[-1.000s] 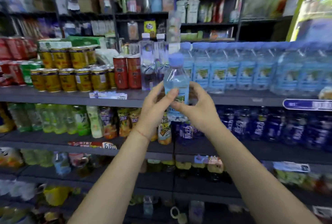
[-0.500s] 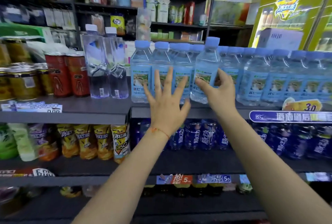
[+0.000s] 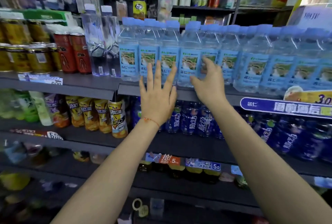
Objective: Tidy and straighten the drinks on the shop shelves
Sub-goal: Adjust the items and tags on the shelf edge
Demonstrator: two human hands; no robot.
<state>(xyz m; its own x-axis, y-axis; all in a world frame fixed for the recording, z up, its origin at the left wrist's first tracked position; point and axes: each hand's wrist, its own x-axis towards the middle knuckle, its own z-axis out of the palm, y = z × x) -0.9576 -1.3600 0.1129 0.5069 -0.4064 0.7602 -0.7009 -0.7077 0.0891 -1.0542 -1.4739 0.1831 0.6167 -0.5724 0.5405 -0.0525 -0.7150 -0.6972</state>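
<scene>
A: Far left, 9 o'clock?
B: Gold round metal cans (image 3: 38, 58), two red tall cans (image 3: 72, 52), two clear white-capped bottles (image 3: 100, 44), all on the dark grey metal shelf (image 3: 86, 83).
A: Task items?
B: Row of clear plastic water bottles with light-blue caps and labels (image 3: 188, 54), upright, side by side, shelf front, 12 to 3 o'clock.
A: Left hand?
B: Left hand (image 3: 158, 98) at centre, fingers (image 3: 152, 74) spread flat, grasping nothing, in front of the bottles' lower labels; contact unclear.
A: Right hand?
B: Right hand (image 3: 208, 83) at 1 o'clock, fingers curled loosely apart, released, holding nothing, just beside a bottle.
A: Below?
B: Dark blue labelled drink bottles (image 3: 190, 119), next shelf down.
</scene>
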